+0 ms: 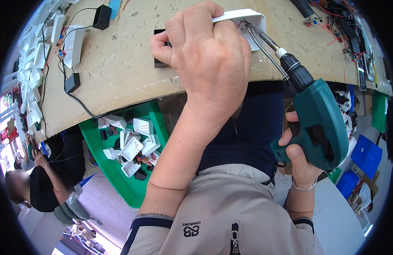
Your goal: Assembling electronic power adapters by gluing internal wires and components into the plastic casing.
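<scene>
Nearest, the right hand (299,159) is clenched round the grip of a green power screwdriver (319,119), its bit slanting up into a white plastic housing (247,19) on the brown worktable (120,63). The left hand (205,59) presses down over that housing, hiding most of it and a small black block (159,46). Below the table's near edge sits a green bin (115,170) of white parts; farther left, cables and black adapters (102,16) crowd the bench, and another person (39,178) is cut off at the rim.

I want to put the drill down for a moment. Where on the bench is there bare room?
The widest bare stretch of the bench lies between the left hand holding the white case and the black adapters with their cable. The left rim is crowded with white cases; the far right corner holds wired boards.
</scene>
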